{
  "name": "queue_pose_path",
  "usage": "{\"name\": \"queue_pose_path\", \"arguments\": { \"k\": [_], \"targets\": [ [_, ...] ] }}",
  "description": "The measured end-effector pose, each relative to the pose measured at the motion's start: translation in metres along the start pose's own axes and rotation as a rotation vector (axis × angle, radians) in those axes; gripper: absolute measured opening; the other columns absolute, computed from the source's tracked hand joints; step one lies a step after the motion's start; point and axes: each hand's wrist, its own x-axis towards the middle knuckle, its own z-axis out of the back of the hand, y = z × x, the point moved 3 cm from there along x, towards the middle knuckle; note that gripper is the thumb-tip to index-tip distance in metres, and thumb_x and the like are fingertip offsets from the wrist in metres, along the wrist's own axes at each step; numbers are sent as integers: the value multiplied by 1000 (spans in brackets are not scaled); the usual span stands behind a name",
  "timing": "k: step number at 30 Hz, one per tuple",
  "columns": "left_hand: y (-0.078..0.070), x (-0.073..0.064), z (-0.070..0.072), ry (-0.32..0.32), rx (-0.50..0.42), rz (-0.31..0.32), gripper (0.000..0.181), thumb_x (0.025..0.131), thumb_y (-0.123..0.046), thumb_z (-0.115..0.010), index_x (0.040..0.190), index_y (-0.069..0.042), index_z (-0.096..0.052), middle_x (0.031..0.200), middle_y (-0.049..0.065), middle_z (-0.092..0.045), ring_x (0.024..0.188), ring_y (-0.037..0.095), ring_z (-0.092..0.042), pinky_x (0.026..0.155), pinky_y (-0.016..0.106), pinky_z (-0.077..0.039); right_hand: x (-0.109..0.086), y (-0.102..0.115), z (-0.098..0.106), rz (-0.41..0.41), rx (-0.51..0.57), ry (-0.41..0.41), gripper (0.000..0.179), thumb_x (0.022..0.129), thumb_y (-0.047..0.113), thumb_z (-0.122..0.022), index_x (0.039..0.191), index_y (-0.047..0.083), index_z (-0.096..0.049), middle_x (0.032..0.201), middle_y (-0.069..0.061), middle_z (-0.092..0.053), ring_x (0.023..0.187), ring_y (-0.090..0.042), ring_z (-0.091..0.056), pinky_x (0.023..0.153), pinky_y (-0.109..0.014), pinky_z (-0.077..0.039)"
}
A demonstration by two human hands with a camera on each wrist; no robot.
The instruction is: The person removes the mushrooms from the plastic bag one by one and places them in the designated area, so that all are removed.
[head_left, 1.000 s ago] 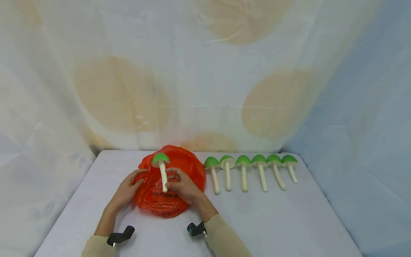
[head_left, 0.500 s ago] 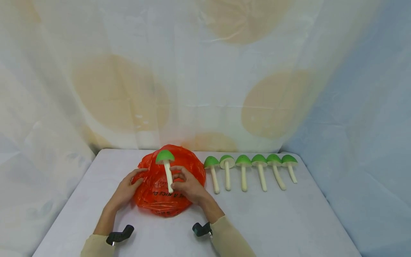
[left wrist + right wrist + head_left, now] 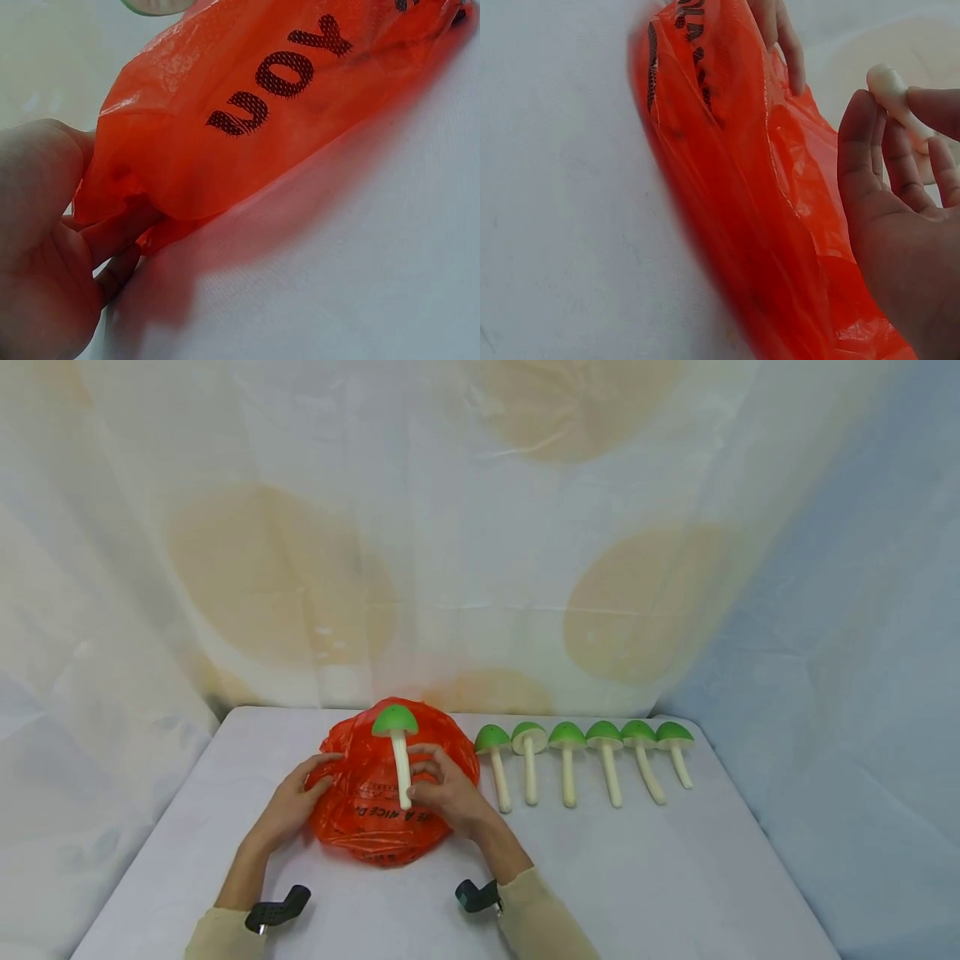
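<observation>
A red plastic bag [image 3: 442, 735] with black lettering lies on the white table. My left hand [image 3: 285, 806] grips its left edge; in the left wrist view some fingers go behind the thin red film [image 3: 187, 165]. Above the bag, my right hand [image 3: 453, 797] holds a toy mushroom [image 3: 395, 721] by its white stem, green cap up. The right wrist view shows thumb and fingers pinching the stem's lower end [image 3: 887, 84], while the cap is not plainly seen there. What the bag contains is hidden.
To the bag's right, several more green-capped mushrooms [image 3: 567, 760] lie in a row, caps toward the back edge. White sheets with tan circles hang behind the table [image 3: 637, 877] and at its sides. A black wrist camera [image 3: 279, 910] sits on each forearm.
My right hand has moved right and slightly up with the mushroom, now nearer the middle of the bag. The left hand stays at the bag's edge, and the row looks the same.
</observation>
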Motion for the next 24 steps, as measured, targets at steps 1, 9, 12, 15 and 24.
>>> {"name": "queue_pose_path", "arguments": {
  "k": [1, 9, 12, 15, 24],
  "targets": [
    [0, 0, 0, -2, -2, 2, 40, 106, -26, -51, 146, -28, -48, 160, 17, -33, 147, 46, -24, 107, 73, -32, -1, 1, 1, -1, -11, -5, 60, 91, 0, -62, 145, 17, -39, 126, -11, -52, 101, -22, -63, 90, -34, -57],
    [0, 0, -1, 3, 1, 10, 41, 106, -27, -51, 146, -28, -48, 160, 17, -32, 147, 46, -25, 106, 73, -32, -6, 8, 5, 22, -84, -55, 61, 89, 1, -63, 143, 21, -42, 127, -11, -53, 98, -22, -64, 87, -33, -57],
    [2, 1, -2, 10, -2, 12, 41, 106, -30, -51, 146, -29, -47, 160, 17, -32, 147, 46, -26, 106, 71, -34, -9, 12, 8, 38, -129, -78, 60, 89, 2, -64, 142, 22, -43, 126, -11, -55, 98, -23, -64, 87, -34, -57],
    [2, 0, -1, 8, 9, 10, 41, 106, -31, -51, 147, -28, -47, 160, 18, -32, 147, 47, -26, 106, 72, -34, -10, 14, 12, 54, -155, -97, 58, 90, 2, -64, 141, 22, -45, 125, -10, -56, 99, -25, -64, 87, -35, -57],
    [4, 1, 0, -3, 6, 6, 40, 106, -29, -51, 146, -28, -47, 160, 16, -32, 147, 46, -25, 107, 74, -30, -11, 19, 14, 77, -155, -105, 59, 89, 1, -63, 143, 18, -43, 125, -12, -54, 100, -25, -62, 86, -34, -56]
  ]
}}
